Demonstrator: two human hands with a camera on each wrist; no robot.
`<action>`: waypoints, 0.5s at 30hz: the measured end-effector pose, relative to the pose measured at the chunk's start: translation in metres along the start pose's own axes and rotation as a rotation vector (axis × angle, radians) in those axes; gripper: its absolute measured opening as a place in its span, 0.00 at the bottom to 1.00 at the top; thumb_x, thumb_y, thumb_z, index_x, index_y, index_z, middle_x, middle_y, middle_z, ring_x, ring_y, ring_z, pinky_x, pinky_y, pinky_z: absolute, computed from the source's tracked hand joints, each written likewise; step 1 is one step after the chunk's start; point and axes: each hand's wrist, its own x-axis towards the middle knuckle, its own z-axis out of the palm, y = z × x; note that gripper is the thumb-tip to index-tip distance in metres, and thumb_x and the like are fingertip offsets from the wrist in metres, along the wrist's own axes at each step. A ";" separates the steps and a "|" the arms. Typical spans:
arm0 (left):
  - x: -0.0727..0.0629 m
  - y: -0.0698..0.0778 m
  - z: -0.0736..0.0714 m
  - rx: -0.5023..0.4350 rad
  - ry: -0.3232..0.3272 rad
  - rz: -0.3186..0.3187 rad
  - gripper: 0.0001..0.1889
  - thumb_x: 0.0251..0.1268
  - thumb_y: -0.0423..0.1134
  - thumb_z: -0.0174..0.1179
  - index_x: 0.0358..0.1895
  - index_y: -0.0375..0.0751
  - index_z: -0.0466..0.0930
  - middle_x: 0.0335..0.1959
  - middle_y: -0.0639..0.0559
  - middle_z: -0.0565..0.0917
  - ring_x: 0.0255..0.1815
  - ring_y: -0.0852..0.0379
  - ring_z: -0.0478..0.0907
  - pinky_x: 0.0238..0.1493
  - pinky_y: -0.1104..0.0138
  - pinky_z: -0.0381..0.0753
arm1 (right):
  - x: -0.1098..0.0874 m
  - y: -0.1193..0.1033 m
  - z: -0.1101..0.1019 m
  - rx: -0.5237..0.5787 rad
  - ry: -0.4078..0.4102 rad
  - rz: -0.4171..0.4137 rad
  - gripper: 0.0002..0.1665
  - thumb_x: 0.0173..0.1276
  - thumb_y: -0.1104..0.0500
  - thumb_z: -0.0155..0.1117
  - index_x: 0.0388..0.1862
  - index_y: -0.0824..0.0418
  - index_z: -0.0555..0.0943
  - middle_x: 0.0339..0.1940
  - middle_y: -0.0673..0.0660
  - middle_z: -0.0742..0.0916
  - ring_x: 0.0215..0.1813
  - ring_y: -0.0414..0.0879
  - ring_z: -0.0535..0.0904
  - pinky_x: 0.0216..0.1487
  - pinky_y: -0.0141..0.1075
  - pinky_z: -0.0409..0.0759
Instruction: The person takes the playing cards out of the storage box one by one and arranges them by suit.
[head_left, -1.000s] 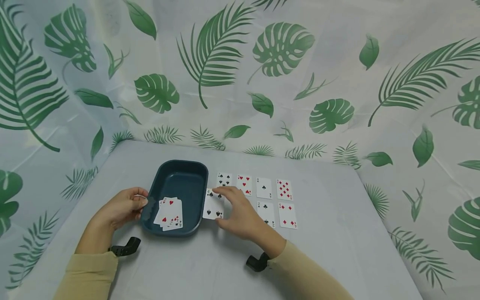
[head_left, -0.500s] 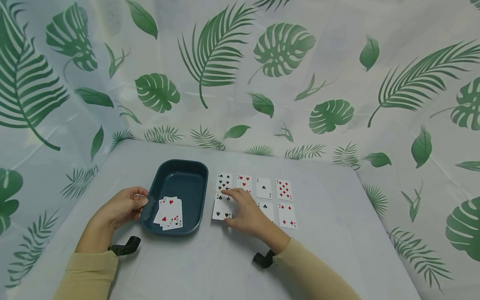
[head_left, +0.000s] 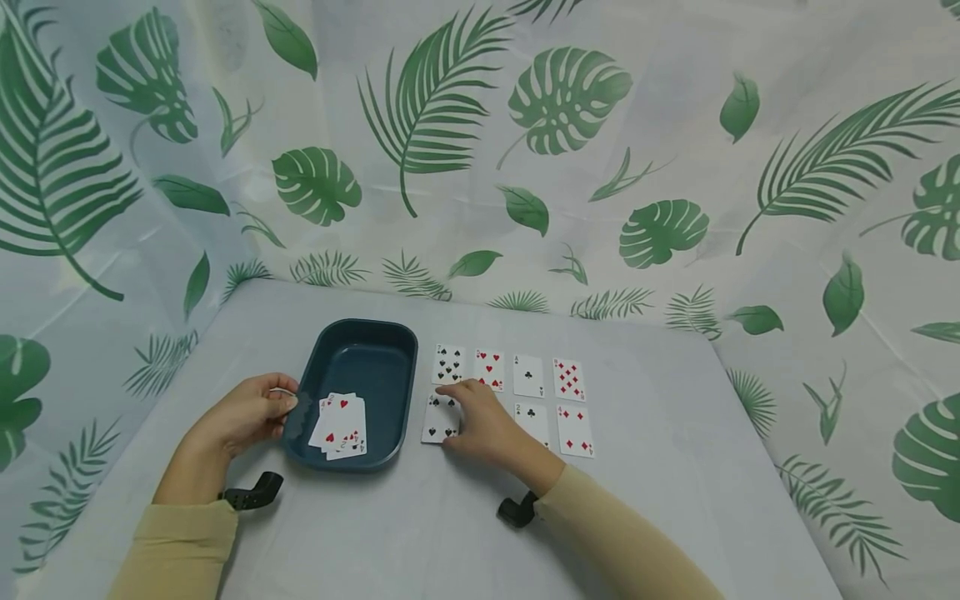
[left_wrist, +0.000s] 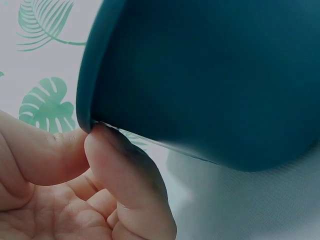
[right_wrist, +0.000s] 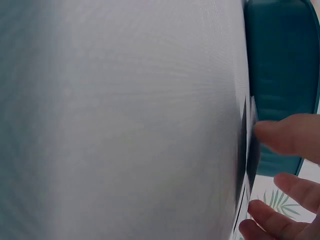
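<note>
At the left, my left hand [head_left: 251, 421] pinches the rim of a dark blue tray [head_left: 411, 367] between thumb and fingers; the left wrist view shows the grip at the tray's edge [left_wrist: 86, 107]. Just right of the tray, my right hand [head_left: 487, 425] holds a four of spades playing card [head_left: 437, 423], thumb at its near edge and index finger at its far edge. Seen from the right wrist, the card [right_wrist: 254, 155] is nearly edge-on, close over the table, under the thumb [right_wrist: 285, 134]. Several face-up cards [head_left: 341, 421] lie overlapping inside the tray's near end.
Behind the right hand runs a row of face-up cards: seven of spades [head_left: 449, 364], a red heart card [head_left: 490, 371], ace of clubs [head_left: 528, 377] and a red diamond card [head_left: 569, 379]. Nearer lie a two of clubs [head_left: 531, 422] and four of diamonds [head_left: 575, 431]. Leaf-print cloth [head_left: 570, 167] hangs behind.
My right hand has carried the four of spades rightward from beside the tray's rim, then slightly nearer, below the seven of spades. The left hand and tray have stayed put.
</note>
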 end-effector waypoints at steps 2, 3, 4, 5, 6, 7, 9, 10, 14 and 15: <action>0.000 0.000 0.000 0.000 0.000 0.002 0.13 0.81 0.27 0.51 0.61 0.26 0.66 0.36 0.52 0.76 0.31 0.59 0.75 0.31 0.67 0.81 | 0.001 0.000 0.001 -0.016 0.001 -0.003 0.48 0.56 0.58 0.84 0.76 0.51 0.76 0.72 0.58 0.80 0.74 0.54 0.75 0.73 0.51 0.78; 0.000 0.000 0.000 0.001 0.001 0.003 0.13 0.81 0.27 0.51 0.61 0.26 0.66 0.36 0.52 0.76 0.31 0.59 0.75 0.31 0.67 0.81 | 0.001 0.000 0.002 -0.022 0.002 -0.004 0.48 0.56 0.58 0.84 0.76 0.51 0.76 0.72 0.58 0.80 0.74 0.54 0.75 0.73 0.51 0.78; 0.000 0.000 0.000 0.001 0.001 0.003 0.13 0.81 0.27 0.51 0.61 0.26 0.66 0.36 0.52 0.76 0.31 0.59 0.75 0.31 0.67 0.81 | 0.002 0.000 0.002 -0.023 0.002 -0.003 0.48 0.56 0.59 0.84 0.76 0.52 0.76 0.72 0.58 0.80 0.74 0.55 0.75 0.73 0.51 0.78; 0.000 -0.001 0.000 0.001 0.001 0.004 0.13 0.81 0.27 0.51 0.61 0.26 0.66 0.36 0.52 0.76 0.31 0.59 0.75 0.31 0.67 0.81 | 0.002 0.000 0.002 -0.024 0.001 -0.001 0.48 0.56 0.59 0.84 0.76 0.52 0.76 0.72 0.58 0.80 0.74 0.55 0.75 0.73 0.51 0.78; 0.000 -0.001 0.000 0.001 0.001 0.005 0.13 0.81 0.27 0.51 0.61 0.26 0.66 0.36 0.52 0.76 0.31 0.59 0.75 0.31 0.67 0.81 | 0.002 -0.001 0.002 -0.027 0.000 0.003 0.48 0.56 0.59 0.84 0.76 0.52 0.76 0.72 0.58 0.80 0.74 0.55 0.75 0.73 0.51 0.78; 0.000 -0.001 0.000 0.001 0.001 0.006 0.13 0.81 0.27 0.51 0.61 0.26 0.66 0.35 0.52 0.76 0.31 0.59 0.75 0.31 0.67 0.81 | 0.002 -0.001 0.002 -0.030 -0.002 0.007 0.47 0.56 0.59 0.84 0.76 0.51 0.76 0.72 0.57 0.79 0.74 0.54 0.75 0.72 0.51 0.78; 0.001 -0.002 0.000 -0.001 0.003 0.005 0.12 0.81 0.28 0.51 0.61 0.26 0.66 0.35 0.53 0.76 0.31 0.59 0.75 0.31 0.67 0.81 | 0.002 -0.002 0.003 -0.036 -0.004 0.011 0.47 0.57 0.59 0.84 0.76 0.51 0.76 0.72 0.57 0.79 0.74 0.54 0.74 0.72 0.50 0.78; 0.001 -0.002 0.000 -0.002 0.003 0.005 0.12 0.82 0.28 0.51 0.61 0.27 0.66 0.35 0.53 0.76 0.31 0.59 0.75 0.31 0.67 0.81 | 0.002 -0.002 0.003 -0.042 -0.004 0.013 0.47 0.57 0.59 0.84 0.76 0.50 0.76 0.72 0.57 0.79 0.74 0.54 0.74 0.73 0.50 0.78; 0.003 -0.004 -0.001 -0.001 0.002 0.005 0.12 0.82 0.28 0.51 0.61 0.27 0.66 0.35 0.53 0.76 0.31 0.59 0.75 0.31 0.67 0.81 | 0.002 -0.003 0.003 -0.058 -0.002 0.010 0.46 0.57 0.59 0.84 0.76 0.50 0.76 0.71 0.57 0.79 0.73 0.54 0.75 0.72 0.50 0.78; 0.003 -0.004 -0.001 -0.001 0.003 0.005 0.12 0.82 0.28 0.51 0.61 0.27 0.66 0.35 0.53 0.76 0.31 0.59 0.75 0.31 0.67 0.81 | 0.002 -0.004 0.003 -0.060 0.001 0.010 0.46 0.57 0.58 0.84 0.76 0.50 0.76 0.71 0.57 0.79 0.73 0.54 0.75 0.73 0.50 0.78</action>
